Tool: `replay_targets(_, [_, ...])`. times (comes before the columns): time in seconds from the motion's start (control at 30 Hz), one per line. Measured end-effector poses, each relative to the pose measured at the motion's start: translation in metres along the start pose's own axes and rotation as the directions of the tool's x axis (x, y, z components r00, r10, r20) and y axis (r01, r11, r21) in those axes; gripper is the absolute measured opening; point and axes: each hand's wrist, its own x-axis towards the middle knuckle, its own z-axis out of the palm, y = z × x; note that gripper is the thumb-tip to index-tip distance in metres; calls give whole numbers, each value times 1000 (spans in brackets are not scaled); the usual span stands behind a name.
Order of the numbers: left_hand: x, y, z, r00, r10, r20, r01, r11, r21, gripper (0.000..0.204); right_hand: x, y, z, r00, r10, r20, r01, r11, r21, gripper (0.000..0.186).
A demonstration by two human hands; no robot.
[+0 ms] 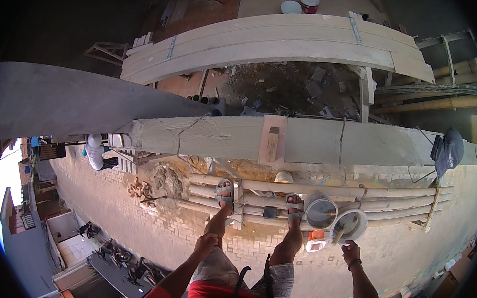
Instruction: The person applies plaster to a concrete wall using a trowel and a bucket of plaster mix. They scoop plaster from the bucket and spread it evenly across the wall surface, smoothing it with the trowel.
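My left hand [206, 244] is closed beside my left leg; what it grips, if anything, I cannot make out. My right hand [351, 254] has loosely bent, parted fingers, just below the right-hand grey bucket [358, 222], which holds a long tool. A second bucket [315, 218] with grey contents stands beside it. My sandalled feet are on a scaffold of horizontal poles [389, 192], far above the paving. A small red-and-white container [317, 234] is below the first buckets. Ahead runs a plastered beam [313, 140] with a wooden block [273, 144] on a pinkish piece.
A boarded platform [278, 39] lies beyond, with rubble below it. A grey cloth item [451, 148] hangs on the beam's right end. A co-worker [96, 151] is down at left, near a mortar pile [163, 181]. Motorcycles [122, 256] are parked at lower left.
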Motion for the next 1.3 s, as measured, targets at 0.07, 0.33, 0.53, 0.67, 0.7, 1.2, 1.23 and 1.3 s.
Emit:
replay_targets(0.07, [-5,21,-9,984,-153,92,170,962,-216,29,-20,-59,38,980,-189,56,187,981,51,32])
replay_targets(0.33, [-10,-16,-56,991,-105,83,134,783,-608,29,-20,-321,77,852,-523,-26,498,794,348,30])
replay_targets(0.53, [-2,-38,-91,999,20,39,9,772,-636,26,-28,-339,82,896,-444,24,416,857,304,30])
replay_targets(0.67, [8,-6,-101,997,-63,51,81,779,-621,20,-31,-265,89,944,-324,57,319,944,89,31])
replay_targets(0.7, [10,-3,-97,995,-73,74,103,774,-625,20,-41,-261,92,959,-274,75,266,959,99,32])
replay_targets(1.2, [137,350,43,795,596,-115,-513,761,398,66,-135,-114,107,866,425,262,-496,669,553,36])
replay_targets(1.23, [145,360,51,803,582,-129,-486,764,424,68,-139,-109,105,871,423,251,-486,664,568,36])
replay_targets(1.3, [152,369,66,830,539,-146,-426,780,459,70,-145,-90,98,883,397,249,-462,649,604,37])
